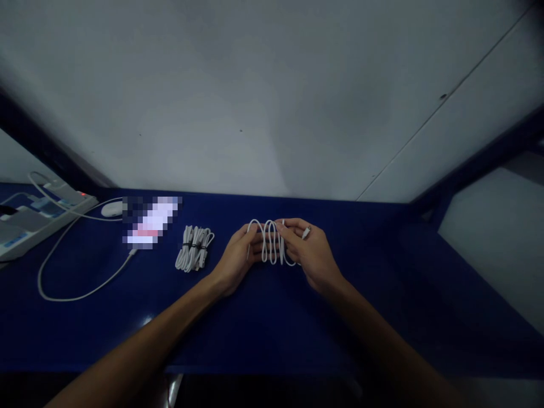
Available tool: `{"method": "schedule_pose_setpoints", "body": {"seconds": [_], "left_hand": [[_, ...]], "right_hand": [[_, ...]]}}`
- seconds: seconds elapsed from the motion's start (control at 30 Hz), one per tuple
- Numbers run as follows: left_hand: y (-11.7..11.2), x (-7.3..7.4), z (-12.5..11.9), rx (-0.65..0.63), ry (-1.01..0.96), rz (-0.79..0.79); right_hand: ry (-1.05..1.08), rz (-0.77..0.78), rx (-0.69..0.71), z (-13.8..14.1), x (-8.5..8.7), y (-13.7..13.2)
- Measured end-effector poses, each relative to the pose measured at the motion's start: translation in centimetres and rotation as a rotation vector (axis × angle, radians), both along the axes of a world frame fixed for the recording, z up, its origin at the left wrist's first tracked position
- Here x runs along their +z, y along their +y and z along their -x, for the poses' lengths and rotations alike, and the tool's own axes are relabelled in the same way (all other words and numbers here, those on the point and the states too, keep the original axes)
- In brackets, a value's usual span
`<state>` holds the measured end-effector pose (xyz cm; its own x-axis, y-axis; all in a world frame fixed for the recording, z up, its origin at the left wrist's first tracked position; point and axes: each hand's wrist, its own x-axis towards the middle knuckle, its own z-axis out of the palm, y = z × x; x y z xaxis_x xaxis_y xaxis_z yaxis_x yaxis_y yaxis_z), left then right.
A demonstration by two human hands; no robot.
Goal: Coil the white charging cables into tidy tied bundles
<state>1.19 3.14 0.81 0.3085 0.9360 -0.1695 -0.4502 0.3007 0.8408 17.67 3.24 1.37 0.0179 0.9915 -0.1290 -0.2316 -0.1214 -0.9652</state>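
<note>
A white cable point(270, 242) is folded into several loops and held between both hands above the blue table point(272, 317). My left hand point(238, 256) grips the loops from the left with its fingers closed around them. My right hand point(309, 251) pinches the loops from the right, and a cable plug end sticks out by its fingers. To the left of my left hand lies a bundle of white cables point(194, 249) tied with dark bands.
Further left lie a blurred-out flat object point(151, 222), a white mouse-like item point(111, 209) and a white power strip point(40, 212) with a long white cord point(76, 294) curving across the table. A grey wall stands behind.
</note>
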Motion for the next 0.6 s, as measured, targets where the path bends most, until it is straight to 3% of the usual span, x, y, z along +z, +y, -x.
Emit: {"method": "schedule_pose_setpoints", "body": {"seconds": [0.3, 0.6], "left_hand": [[-0.22, -0.33, -0.20, -0.069, 0.004, -0.019], [-0.39, 0.02, 0.02, -0.132, -0.019, 0.041]], "right_hand": [[-0.030, 0.035, -0.075, 0.00, -0.05, -0.04], [-0.156, -0.016, -0.049, -0.65, -0.58, 0.27]]}}
